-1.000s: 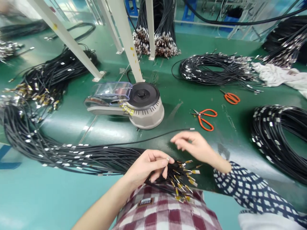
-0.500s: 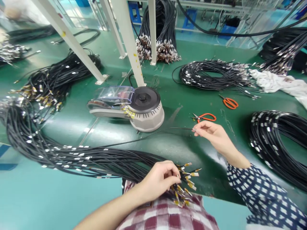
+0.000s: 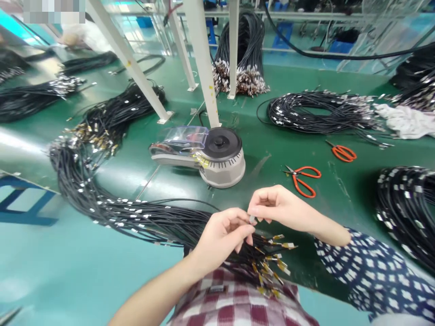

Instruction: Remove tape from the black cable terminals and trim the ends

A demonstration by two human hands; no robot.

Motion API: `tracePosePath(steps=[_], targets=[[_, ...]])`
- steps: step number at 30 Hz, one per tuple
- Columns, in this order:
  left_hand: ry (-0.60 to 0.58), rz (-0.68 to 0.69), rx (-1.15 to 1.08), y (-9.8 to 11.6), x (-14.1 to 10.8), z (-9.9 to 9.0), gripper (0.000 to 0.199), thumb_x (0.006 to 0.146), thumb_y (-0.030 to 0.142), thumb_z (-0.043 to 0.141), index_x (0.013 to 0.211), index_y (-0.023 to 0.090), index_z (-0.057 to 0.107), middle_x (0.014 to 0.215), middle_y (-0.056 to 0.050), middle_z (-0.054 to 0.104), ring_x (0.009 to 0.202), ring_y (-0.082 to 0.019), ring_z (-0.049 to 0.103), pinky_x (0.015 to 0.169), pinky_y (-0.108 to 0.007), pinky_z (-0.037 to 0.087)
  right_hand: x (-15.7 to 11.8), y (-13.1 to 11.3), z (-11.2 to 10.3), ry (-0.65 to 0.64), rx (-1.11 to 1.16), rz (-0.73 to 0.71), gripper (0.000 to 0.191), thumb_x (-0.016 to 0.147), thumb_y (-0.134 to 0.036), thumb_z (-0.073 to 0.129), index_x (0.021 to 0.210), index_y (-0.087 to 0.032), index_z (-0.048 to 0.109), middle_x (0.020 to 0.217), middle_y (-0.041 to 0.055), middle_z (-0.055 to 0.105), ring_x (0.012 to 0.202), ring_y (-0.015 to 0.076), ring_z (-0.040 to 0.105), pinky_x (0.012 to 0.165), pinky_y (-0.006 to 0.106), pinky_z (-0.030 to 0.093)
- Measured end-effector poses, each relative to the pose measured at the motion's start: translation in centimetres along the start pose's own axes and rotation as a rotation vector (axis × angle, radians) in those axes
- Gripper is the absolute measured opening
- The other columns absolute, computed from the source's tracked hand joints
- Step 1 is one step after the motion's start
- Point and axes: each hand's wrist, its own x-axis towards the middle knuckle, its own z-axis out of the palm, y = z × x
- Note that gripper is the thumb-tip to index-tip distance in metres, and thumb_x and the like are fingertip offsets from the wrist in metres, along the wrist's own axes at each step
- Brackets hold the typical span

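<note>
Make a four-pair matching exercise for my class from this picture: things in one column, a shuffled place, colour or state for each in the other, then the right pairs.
Column one
1. Right hand
2. Long cable bundle
3. Tabletop machine
4. White cloth

Column two
A. Grey, with a round black top
B. Crumpled, near the picture's right edge
C. Fingertips at a small pale piece
D. Running under the left hand

Pairs: 1-C, 2-D, 3-A, 4-B

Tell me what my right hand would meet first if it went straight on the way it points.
Probably your left hand, just ahead of the right hand, with a small pale tip between them. Whether the hands already touch is unclear.
</note>
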Motion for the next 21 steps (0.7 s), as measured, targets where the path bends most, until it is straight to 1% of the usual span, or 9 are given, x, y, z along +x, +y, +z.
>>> tracePosePath(steps=[2,6,8,12,13,15,18,19,21], targets=[[0.03,-0.069,-0.086,-0.6,-0.1,-0.3,0.03,0.08,0.041,0.072,0.087,0.013,0.063,0.06,0.0,0.064,0.037,-0.005,0.045,0.034,-0.015,0.032,1.0,0.8,0.4,-0.003,0.035,-0.02,0.034,0.084,-0.047,0.068,0.075,-0.015,0.068,0.069,0.0024,0.068,0.059,0.0102,0.056,0.052,0.021,0.043],[0.071,-0.077,-0.2,-1.7,-0.4,-0.9,0.037,0.077,0.045,0.076,0.09,0.013,0.065,0.059,0.0,0.066,0.036,-0.007,0.052,0.033,-0.016,0.04,2.1,1.7,1.0,0.01,0.078,-0.042,0.032,0.083,-0.047,0.07,0.078,-0.015,0.067,0.069,0.001,0.068,0.06,0.0107,0.057,0.058,0.022,0.046],[0.047,-0.07,-0.269,-2.4,-0.3,-1.2,0.036,0.08,0.046,0.074,0.09,0.012,0.066,0.06,-0.001,0.067,0.036,-0.008,0.053,0.032,-0.016,0.042,2.3,1.7,1.2,-0.002,0.06,-0.047,0.031,0.082,-0.045,0.071,0.077,-0.016,0.066,0.067,-0.0003,0.066,0.061,0.0111,0.058,0.061,0.023,0.046],[-0.037,-0.07,-0.418,-3.9,-0.1,-1.8,0.036,0.084,0.045,0.07,0.087,0.009,0.071,0.059,-0.006,0.07,0.034,-0.008,0.054,0.03,-0.015,0.04,2.7,1.7,1.5,-0.083,0.025,-0.053,0.03,0.082,-0.044,0.071,0.077,-0.014,0.067,0.063,-0.0008,0.063,0.06,0.0112,0.056,0.062,0.024,0.045],[-0.039,-0.07,-0.449,-4.2,-0.1,-2.0,0.036,0.084,0.044,0.071,0.086,0.009,0.071,0.06,-0.007,0.07,0.033,-0.008,0.055,0.03,-0.015,0.039,3.0,1.7,1.5,-0.071,0.031,-0.054,0.03,0.082,-0.044,0.072,0.078,-0.014,0.068,0.064,-0.0006,0.063,0.059,0.0108,0.055,0.06,0.024,0.045],[-0.021,-0.064,-0.502,-4.7,-0.1,-2.2,0.035,0.083,0.043,0.073,0.086,0.008,0.072,0.061,-0.008,0.072,0.033,-0.009,0.056,0.03,-0.015,0.04,3.8,1.5,1.7,0.014,0.075,-0.065,0.03,0.081,-0.043,0.072,0.085,-0.014,0.071,0.066,-0.0005,0.064,0.056,0.0093,0.052,0.056,0.023,0.042],[-0.008,-0.041,-0.56,-4.9,-0.1,-2.3,0.035,0.082,0.043,0.074,0.083,0.008,0.072,0.063,-0.01,0.073,0.035,-0.01,0.058,0.03,-0.016,0.042,5.7,0.7,2.2,0.159,0.205,-0.091,0.037,0.08,-0.043,0.073,0.105,-0.015,0.071,0.067,-0.0015,0.065,0.05,0.0073,0.049,0.05,0.022,0.039],[-0.01,-0.031,-0.573,-5.0,-0.1,-2.3,0.035,0.081,0.042,0.074,0.083,0.007,0.072,0.063,-0.01,0.073,0.035,-0.011,0.058,0.03,-0.016,0.042,6.5,0.3,2.6,0.18,0.255,-0.09,0.039,0.08,-0.042,0.073,0.109,-0.015,0.071,0.068,-0.0014,0.066,0.05,0.0069,0.049,0.05,0.021,0.039],[-0.016,-0.013,-0.589,-5.1,0.0,-2.3,0.035,0.081,0.042,0.074,0.081,0.007,0.072,0.063,-0.01,0.073,0.034,-0.011,0.058,0.029,-0.016,0.042,8.1,-0.5,3.3,0.193,0.354,-0.059,0.04,0.08,-0.041,0.074,0.11,-0.015,0.07,0.068,-0.0003,0.068,0.049,0.0065,0.051,0.049,0.02,0.039]])
